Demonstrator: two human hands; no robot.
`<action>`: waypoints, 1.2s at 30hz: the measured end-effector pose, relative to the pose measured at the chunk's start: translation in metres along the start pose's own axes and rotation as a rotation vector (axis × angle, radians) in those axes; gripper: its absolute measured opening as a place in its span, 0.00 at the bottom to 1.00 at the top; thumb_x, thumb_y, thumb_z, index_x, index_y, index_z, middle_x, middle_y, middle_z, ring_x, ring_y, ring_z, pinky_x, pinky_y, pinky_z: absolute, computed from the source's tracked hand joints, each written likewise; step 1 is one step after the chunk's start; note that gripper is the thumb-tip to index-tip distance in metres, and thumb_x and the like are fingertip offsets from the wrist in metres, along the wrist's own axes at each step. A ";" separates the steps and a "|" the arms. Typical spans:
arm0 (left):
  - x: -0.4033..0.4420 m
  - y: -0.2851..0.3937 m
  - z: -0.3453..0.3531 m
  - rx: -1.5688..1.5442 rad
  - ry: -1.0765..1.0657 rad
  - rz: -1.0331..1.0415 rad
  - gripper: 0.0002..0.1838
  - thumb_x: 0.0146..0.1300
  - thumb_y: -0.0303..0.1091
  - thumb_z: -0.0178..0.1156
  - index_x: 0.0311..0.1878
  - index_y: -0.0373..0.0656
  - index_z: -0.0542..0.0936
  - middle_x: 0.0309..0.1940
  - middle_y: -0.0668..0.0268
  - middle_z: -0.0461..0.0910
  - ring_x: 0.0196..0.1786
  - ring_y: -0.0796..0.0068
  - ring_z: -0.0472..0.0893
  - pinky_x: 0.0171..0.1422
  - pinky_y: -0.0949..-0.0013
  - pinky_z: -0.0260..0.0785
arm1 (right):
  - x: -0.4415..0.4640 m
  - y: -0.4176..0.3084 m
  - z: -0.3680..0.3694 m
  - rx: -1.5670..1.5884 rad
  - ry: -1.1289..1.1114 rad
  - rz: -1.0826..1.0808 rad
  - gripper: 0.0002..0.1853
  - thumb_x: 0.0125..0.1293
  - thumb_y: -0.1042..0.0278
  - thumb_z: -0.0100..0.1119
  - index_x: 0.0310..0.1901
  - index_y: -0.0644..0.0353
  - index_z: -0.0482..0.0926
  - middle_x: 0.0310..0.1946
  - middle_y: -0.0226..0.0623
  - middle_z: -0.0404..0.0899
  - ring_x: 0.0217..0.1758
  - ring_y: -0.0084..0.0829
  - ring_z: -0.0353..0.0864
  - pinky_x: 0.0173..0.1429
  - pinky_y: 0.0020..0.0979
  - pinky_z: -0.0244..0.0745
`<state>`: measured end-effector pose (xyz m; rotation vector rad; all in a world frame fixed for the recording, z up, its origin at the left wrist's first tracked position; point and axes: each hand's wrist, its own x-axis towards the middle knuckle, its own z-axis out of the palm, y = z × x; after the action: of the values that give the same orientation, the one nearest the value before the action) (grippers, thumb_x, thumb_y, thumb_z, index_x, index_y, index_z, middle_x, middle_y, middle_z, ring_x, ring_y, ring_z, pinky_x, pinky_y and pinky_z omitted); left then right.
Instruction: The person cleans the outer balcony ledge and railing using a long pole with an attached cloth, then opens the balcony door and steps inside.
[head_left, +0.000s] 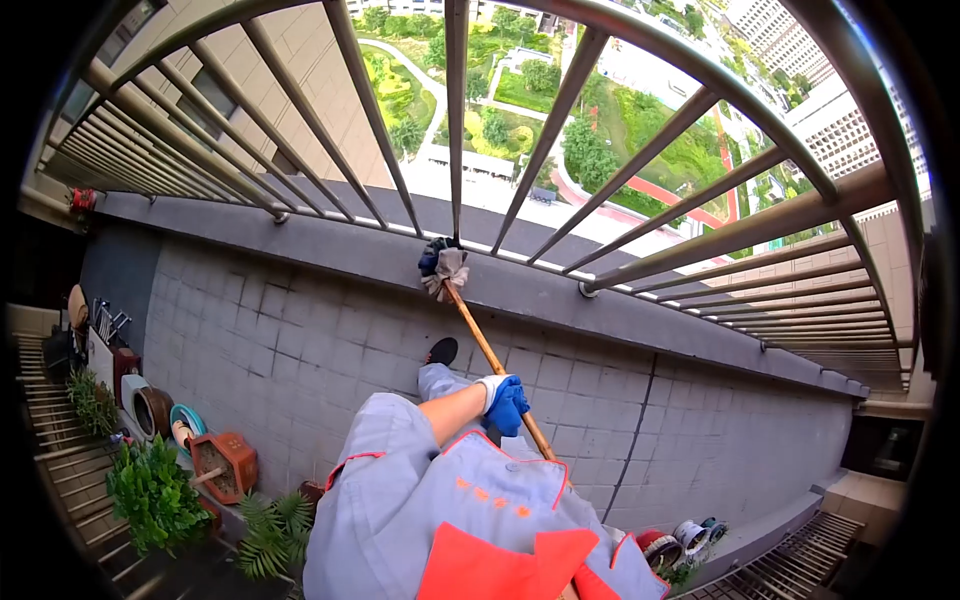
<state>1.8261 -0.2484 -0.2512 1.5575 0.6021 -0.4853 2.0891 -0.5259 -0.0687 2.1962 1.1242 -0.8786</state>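
Observation:
A mop with a wooden handle (476, 332) slants from its cloth head at the ledge down to my chest. My left hand (507, 404), in a blue and white glove, is wrapped round the middle of the handle. The grey and dark cloth mop head (443, 268) rests on the grey ledge (340, 246), against the foot of the metal railing bars. My right hand is not visible; the lower end of the handle passes behind my grey and red jacket (500, 480).
A curved metal railing (457, 120) runs along the ledge, with greenery and buildings far below. Potted plants (150, 495), an orange planter (225, 466) and a basin stand at the left. More pots (690, 536) are at the lower right. My shoe (442, 351) is on the tiled floor (300, 330).

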 end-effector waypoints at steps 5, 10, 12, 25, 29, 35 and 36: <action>-0.020 0.088 0.031 -0.090 0.532 0.748 0.14 0.53 0.36 0.58 0.43 0.43 0.77 0.24 0.63 0.75 0.29 0.60 0.76 0.41 0.64 0.72 | -0.038 0.152 0.046 0.106 0.071 0.207 0.18 0.54 0.48 0.56 0.45 0.44 0.78 0.35 0.47 0.81 0.42 0.50 0.80 0.45 0.46 0.74; -0.080 0.211 -0.008 -0.604 -0.039 0.836 0.10 0.60 0.33 0.61 0.40 0.37 0.80 0.30 0.64 0.81 0.27 0.73 0.79 0.32 0.73 0.74 | -0.027 0.161 0.075 0.319 0.287 0.163 0.12 0.51 0.59 0.59 0.38 0.51 0.76 0.29 0.47 0.79 0.34 0.49 0.79 0.40 0.43 0.72; -0.093 0.232 -0.023 -0.331 0.076 1.098 0.09 0.59 0.32 0.60 0.38 0.36 0.80 0.34 0.62 0.82 0.30 0.73 0.79 0.37 0.72 0.74 | -0.012 0.124 0.073 0.500 0.495 0.047 0.06 0.47 0.72 0.62 0.27 0.60 0.76 0.21 0.46 0.76 0.26 0.47 0.78 0.33 0.39 0.71; 0.055 -0.024 0.022 0.591 0.118 0.400 0.10 0.49 0.53 0.59 0.26 0.60 0.78 0.29 0.74 0.79 0.34 0.70 0.79 0.39 0.64 0.65 | -0.032 0.004 0.017 0.030 -0.076 0.113 0.14 0.51 0.51 0.60 0.36 0.48 0.79 0.29 0.45 0.82 0.37 0.45 0.82 0.42 0.43 0.74; 0.073 0.007 0.064 0.516 0.216 0.687 0.12 0.49 0.50 0.60 0.22 0.54 0.75 0.23 0.68 0.75 0.34 0.63 0.77 0.41 0.59 0.67 | -0.067 0.074 0.050 0.115 -0.040 0.239 0.14 0.50 0.51 0.60 0.35 0.48 0.79 0.29 0.45 0.81 0.37 0.46 0.82 0.42 0.43 0.74; -0.009 0.178 0.055 -0.672 -0.063 0.537 0.10 0.54 0.37 0.65 0.33 0.41 0.80 0.21 0.65 0.77 0.24 0.73 0.78 0.29 0.67 0.71 | -0.051 0.118 0.107 0.328 0.088 0.287 0.15 0.49 0.50 0.60 0.36 0.48 0.80 0.30 0.45 0.82 0.38 0.46 0.82 0.42 0.43 0.74; -0.029 0.197 0.045 -0.449 -0.045 0.801 0.11 0.54 0.37 0.65 0.33 0.40 0.79 0.23 0.65 0.78 0.26 0.72 0.78 0.30 0.67 0.71 | -0.044 0.105 0.106 0.393 0.172 0.253 0.15 0.49 0.50 0.60 0.36 0.48 0.80 0.30 0.46 0.82 0.38 0.46 0.81 0.42 0.43 0.74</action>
<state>1.9322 -0.3013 -0.0845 1.2182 0.0096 0.2150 2.1248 -0.6763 -0.0899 2.7078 0.7678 -0.8685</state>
